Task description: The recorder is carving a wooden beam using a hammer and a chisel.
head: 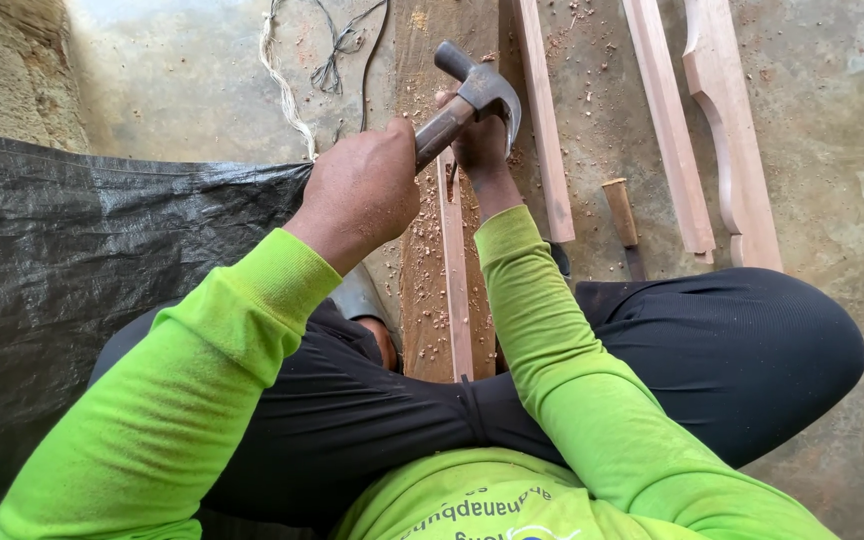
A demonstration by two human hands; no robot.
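Your left hand (362, 190) grips the hammer (472, 95) raised above the narrow strip (455, 270) running away from you, right hand (480, 140) steadying it beyond.

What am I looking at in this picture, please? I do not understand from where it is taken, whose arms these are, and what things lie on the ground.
There is one picture, from a camera worn on a person's head, looking down. The two arms in bright green sleeves are that person's own; the person sits on a concrete floor with legs spread.

The left hand grips a claw hammer, raised. The right hand rests on a narrow wooden strip, which lies on a wider plank between the legs; what the fingers hold is hidden.

On the floor lie more wooden strips, a curved carved piece, a tool with a wooden handle, wood chips and some cords. Black plastic sheeting covers the left side.
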